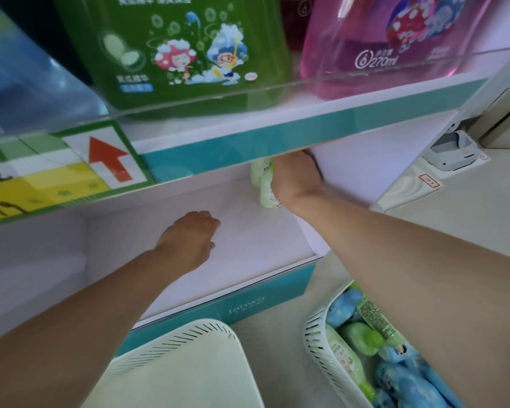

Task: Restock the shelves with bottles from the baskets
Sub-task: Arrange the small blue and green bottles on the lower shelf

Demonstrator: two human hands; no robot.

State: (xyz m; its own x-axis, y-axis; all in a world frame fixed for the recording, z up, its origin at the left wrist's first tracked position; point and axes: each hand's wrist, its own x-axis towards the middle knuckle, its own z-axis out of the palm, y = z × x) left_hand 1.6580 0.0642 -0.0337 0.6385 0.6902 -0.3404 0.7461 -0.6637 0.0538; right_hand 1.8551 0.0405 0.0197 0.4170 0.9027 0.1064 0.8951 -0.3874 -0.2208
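My right hand (295,178) reaches deep into the lower white shelf (248,260) and grips a pale green bottle (264,184) near the shelf's back right corner. Part of the bottle is hidden by the upper shelf's teal edge (277,136). My left hand (189,237) hovers over the middle of the same shelf with fingers curled and nothing in it. On the floor at lower right stands a white basket (321,348) holding several green and blue bottles (359,337).
The upper shelf carries a large green bottle (177,54), a pink one (389,45) and a blue one (27,83) behind a clear guard. A second white basket (189,363) stands at bottom centre. A price label (56,172) hangs at left.
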